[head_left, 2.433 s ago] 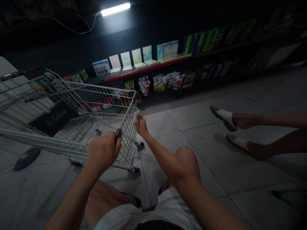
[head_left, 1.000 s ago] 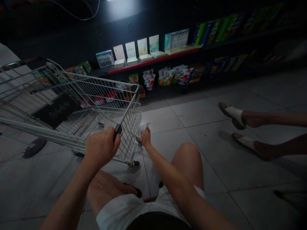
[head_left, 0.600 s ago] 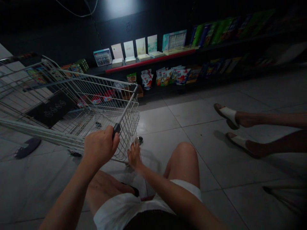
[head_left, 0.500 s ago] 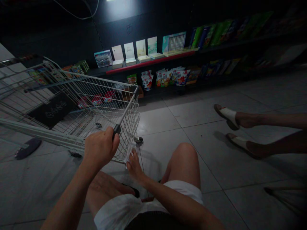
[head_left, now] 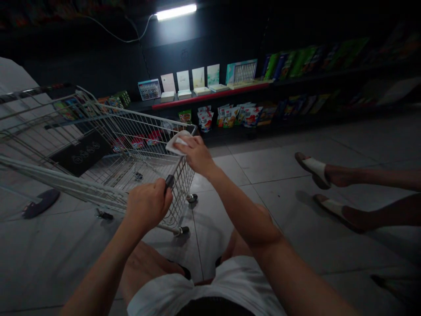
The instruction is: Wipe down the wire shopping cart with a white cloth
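Head view: the left hand (head_left: 148,206) sits low at centre, fingers curled shut around the black grip (head_left: 169,181) on the rim of a wire shopping cart (head_left: 179,193), which stands out to the left of the frame. Just above, the right hand (head_left: 195,154) has its fingers together, pressing a white wipe (head_left: 176,143) onto the cart's far corner rail. Beyond the cart, snack bags (head_left: 233,116) sit under a red-edged shelf (head_left: 210,98), and at right another person's sandaled feet (head_left: 315,169) rest on the tile floor (head_left: 230,259), well apart from the cart.
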`<state>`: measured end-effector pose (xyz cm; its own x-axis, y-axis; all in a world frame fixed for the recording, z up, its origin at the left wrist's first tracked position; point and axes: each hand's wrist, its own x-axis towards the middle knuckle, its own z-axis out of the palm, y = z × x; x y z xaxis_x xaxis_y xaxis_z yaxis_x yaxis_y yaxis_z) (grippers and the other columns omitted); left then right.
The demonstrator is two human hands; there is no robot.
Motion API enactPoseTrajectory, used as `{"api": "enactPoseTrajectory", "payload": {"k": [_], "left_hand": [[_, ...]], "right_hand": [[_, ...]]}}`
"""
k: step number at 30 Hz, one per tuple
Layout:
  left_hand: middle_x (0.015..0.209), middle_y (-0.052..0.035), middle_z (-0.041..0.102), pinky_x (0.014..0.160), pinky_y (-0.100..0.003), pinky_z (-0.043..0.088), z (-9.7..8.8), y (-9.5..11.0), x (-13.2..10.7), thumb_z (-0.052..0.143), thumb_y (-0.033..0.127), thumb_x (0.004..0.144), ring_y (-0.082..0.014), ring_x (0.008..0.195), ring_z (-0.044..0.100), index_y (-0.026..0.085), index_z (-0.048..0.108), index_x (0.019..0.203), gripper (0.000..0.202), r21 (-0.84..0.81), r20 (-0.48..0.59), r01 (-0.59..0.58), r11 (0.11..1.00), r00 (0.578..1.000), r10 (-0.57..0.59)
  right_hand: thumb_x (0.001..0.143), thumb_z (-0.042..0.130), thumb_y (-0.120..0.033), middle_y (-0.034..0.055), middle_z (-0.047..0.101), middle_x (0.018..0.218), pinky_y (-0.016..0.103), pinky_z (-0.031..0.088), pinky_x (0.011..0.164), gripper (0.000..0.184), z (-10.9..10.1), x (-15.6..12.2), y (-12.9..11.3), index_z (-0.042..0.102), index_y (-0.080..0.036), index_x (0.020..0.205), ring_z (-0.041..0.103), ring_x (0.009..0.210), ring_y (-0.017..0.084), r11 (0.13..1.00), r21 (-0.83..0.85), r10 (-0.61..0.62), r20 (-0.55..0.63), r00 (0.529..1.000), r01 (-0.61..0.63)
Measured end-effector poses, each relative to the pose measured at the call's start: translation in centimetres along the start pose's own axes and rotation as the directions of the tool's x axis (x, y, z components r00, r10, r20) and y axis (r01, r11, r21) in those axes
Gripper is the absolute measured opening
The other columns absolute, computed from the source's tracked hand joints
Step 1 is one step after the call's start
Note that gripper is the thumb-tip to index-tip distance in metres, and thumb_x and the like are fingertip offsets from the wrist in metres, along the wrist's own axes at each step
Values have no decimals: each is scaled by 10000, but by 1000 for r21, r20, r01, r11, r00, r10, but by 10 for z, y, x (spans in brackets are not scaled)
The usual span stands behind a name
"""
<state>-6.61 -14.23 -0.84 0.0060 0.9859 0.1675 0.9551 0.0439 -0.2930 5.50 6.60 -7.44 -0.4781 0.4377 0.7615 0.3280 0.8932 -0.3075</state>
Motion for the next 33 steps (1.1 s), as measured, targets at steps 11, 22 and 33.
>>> {"api": "enactPoseTrajectory", "payload": {"k": [11, 22, 33], "left_hand": [[657, -91, 697, 532, -319, 311, 15, -6, -7, 435, 384, 922, -254, 617, 669, 180, 618, 827, 290, -9, -176, -34, 999, 984, 31], [535, -26, 614, 496, -306, 255, 14, -12, -28, 514, 343, 897, -193, 497, 593, 199, 568, 690, 257, 9, -334, -162, 987, 930, 155], [519, 23, 529, 490, -278, 346, 8, -26, -68, 510, 262, 907, -132, 469, 523, 205, 496, 674, 241, -79, -445, -338, 938, 854, 271]], "right_hand": [[917, 485, -151, 92, 574, 1325, 448, 404, 1054, 448, -28, -40, -82, 570, -200, 1354, 429, 1204, 244, 972, 0, -231, 211, 950, 237], [899, 499, -91, -5, 638, 1265, 322, 423, 768, 350, -54, 26, -3, 733, -297, 1058, 440, 1028, 226, 936, -336, 48, 415, 909, 104], [881, 546, -100, 15, 682, 1070, 308, 365, 735, 273, -79, -1, -41, 731, -270, 987, 439, 952, 206, 914, -312, -101, 444, 890, 259]]}}
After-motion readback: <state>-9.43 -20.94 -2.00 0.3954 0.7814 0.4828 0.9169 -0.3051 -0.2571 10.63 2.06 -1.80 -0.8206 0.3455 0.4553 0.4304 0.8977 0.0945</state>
